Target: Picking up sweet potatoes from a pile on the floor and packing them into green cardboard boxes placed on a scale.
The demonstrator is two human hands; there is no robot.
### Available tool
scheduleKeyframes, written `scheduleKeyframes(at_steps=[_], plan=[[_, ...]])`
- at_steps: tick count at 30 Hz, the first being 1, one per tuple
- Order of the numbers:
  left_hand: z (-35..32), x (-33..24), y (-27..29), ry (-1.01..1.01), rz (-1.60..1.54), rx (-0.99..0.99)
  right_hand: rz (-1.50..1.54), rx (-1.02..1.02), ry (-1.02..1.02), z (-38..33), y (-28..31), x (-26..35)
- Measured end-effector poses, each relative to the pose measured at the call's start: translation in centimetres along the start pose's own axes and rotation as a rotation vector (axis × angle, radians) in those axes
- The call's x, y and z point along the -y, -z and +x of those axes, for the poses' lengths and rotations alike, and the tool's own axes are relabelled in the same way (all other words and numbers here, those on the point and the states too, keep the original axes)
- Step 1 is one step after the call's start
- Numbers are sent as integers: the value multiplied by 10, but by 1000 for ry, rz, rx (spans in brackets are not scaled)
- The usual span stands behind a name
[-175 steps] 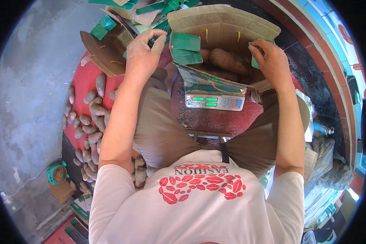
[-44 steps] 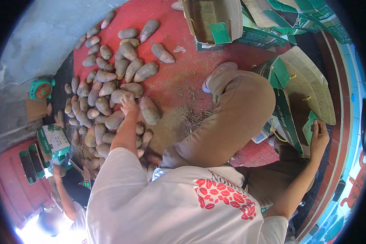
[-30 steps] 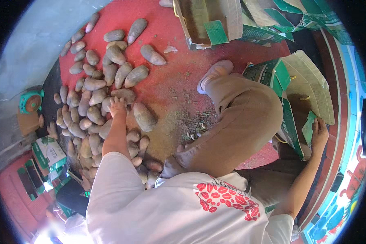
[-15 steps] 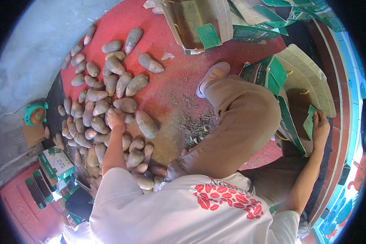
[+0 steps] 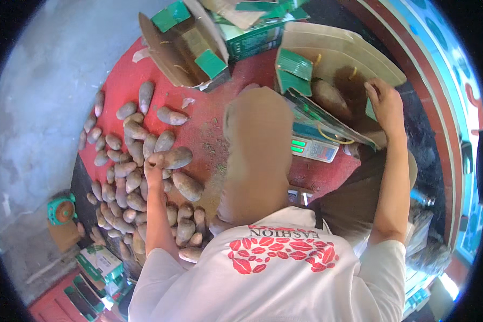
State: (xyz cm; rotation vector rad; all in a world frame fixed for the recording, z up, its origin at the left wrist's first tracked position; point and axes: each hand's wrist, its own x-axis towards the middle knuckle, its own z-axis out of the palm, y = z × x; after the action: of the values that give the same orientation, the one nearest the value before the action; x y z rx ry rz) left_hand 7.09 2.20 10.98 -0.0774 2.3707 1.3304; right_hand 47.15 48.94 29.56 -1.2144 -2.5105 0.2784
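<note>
Brown, elongated tubers, like large sweet potatoes, lie in a spread pile (image 5: 126,185) on my left. At the pile's right side my left hand (image 5: 154,165) grips the left end of a large tuber (image 5: 178,158). My right hand (image 5: 386,107) is closed at the right side of an open cardboard box (image 5: 354,45), its fingers on a green flap (image 5: 370,110). One big tuber (image 5: 330,98) rests inside this box, partly in shadow. Beside the box's near side shows a scale (image 5: 316,148) with a lit green display. My bent knee (image 5: 257,145) stands between the pile and the box.
Another open box (image 5: 190,45) stands ahead on the red floor covering (image 5: 241,72), with more green cardboard (image 5: 252,40) beside it. A bluish wall (image 5: 32,123) borders the left. A small green fan-like device (image 5: 62,210) and green-white boxes (image 5: 99,263) are at lower left.
The view has swung to the right, bringing the scale and the tuber in the box into sight. My left hand now has hold of a tuber's end; my right hand stays at the box flap.
</note>
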Motion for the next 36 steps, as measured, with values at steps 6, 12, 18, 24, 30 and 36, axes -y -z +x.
scheduleKeyframes(at_steps=[6,12,18,24,30,36], plan=[[-31,-64,-37,-216,-131,169,26,-80,78,-9,7,-3],[-59,-133,-39,-330,-266,135,53,-121,83,-12,9,-9],[-99,-214,-46,-550,-367,52,82,-146,95,-15,17,-7],[-131,-278,-74,-672,-542,191,83,-151,54,-20,24,-15],[-169,-314,-131,-662,-588,451,16,40,-50,-30,25,-28],[-196,-323,-196,-641,-513,631,-1,349,23,-34,16,-36]])
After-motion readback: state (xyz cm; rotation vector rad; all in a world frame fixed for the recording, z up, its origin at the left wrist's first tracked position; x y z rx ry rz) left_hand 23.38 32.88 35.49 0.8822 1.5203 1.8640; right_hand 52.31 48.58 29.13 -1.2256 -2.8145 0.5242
